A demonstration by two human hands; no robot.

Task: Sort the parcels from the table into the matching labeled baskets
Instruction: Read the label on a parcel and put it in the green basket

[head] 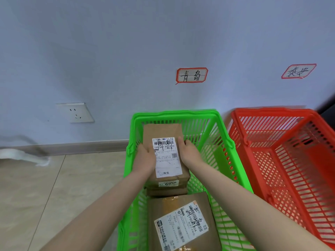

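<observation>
As the left hand (145, 156) and right hand (190, 153) clasp opposite sides of a brown parcel (163, 130) inside the green basket (174, 113) under its wall label (191, 75), a second parcel (163, 205) already lies there. The table is out of view, so what remains cannot be told.

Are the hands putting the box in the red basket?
No, the left hand and right hand hold the parcel in the green basket.
</observation>
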